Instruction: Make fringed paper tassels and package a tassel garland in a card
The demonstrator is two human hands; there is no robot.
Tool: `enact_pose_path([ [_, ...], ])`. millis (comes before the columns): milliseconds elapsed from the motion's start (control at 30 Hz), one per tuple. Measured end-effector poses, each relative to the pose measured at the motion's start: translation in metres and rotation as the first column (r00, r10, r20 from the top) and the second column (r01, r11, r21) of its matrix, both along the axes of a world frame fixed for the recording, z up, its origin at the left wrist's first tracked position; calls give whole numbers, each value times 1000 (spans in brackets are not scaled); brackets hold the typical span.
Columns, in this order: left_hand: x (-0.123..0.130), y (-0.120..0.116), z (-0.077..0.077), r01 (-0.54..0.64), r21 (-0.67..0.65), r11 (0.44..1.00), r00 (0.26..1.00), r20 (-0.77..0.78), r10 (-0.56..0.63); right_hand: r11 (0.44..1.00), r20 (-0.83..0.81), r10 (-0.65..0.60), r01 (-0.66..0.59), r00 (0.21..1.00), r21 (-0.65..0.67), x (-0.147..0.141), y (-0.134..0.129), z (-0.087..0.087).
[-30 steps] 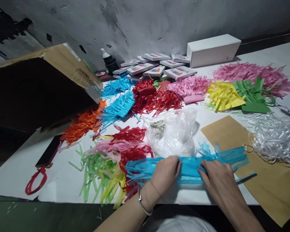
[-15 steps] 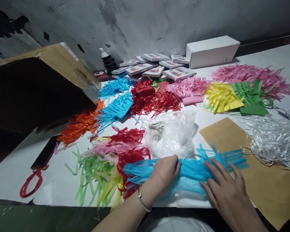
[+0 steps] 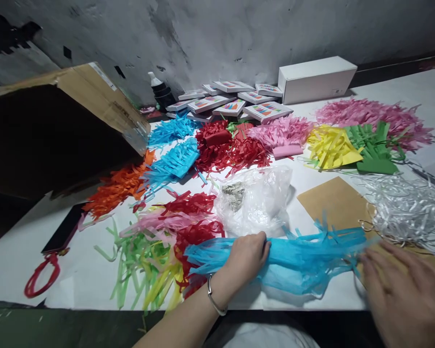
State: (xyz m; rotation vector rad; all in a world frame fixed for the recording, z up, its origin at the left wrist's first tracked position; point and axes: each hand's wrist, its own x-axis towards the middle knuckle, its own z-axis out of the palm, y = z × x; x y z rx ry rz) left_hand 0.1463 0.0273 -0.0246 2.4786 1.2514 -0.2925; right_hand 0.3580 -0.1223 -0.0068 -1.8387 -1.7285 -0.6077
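A blue tissue-paper tassel point(image 3: 304, 256) with fringed ends lies crosswise at the table's near edge. My left hand point(image 3: 248, 256) is closed round its middle, a metal bracelet on the wrist. At the right fringe end, my right hand point(image 3: 402, 280) is smeared by motion; some blue strips reach its fingertips, and I cannot tell whether they are pinched. Beyond the tassel sits a clear plastic bag point(image 3: 264, 198) with something greyish-green inside. Red fringe point(image 3: 199, 237) and light green strips point(image 3: 141, 261) lie to the left of the tassel.
A brown paper sheet point(image 3: 337, 200) and a heap of white string point(image 3: 409, 208) are at the right. Fringed paper bundles, such as a yellow one point(image 3: 331, 147), line the back. Flat boxes point(image 3: 210, 103), a white box point(image 3: 315, 79), a cardboard box point(image 3: 105, 101) and a phone point(image 3: 63, 229) surround them.
My right hand has moved right, off the top of the blue fringe to its outer end. The blue strips there are drawn out straighter. My left hand keeps its grip.
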Motion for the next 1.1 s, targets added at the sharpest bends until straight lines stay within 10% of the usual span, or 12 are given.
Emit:
enact_pose_path([
  [200,-2,4,0,-14,10,1000,999,45,13,862,-25,478,-475,878,-180,-58,46,-28],
  [333,-15,-5,3,-27,71,997,992,127,18,867,-62,473,-477,879,-143,-55,49,-54],
  [533,-27,-27,-12,106,491,865,831,434,-348,880,-192,446,-467,874,-84,-53,42,-56],
  [833,-43,-29,-21,181,388,904,787,493,-370,868,-173,456,-479,873,-127,-50,37,-49],
  [1100,-40,-29,-15,20,229,973,902,416,-117,918,-219,244,-298,945,-261,-51,50,-52],
])
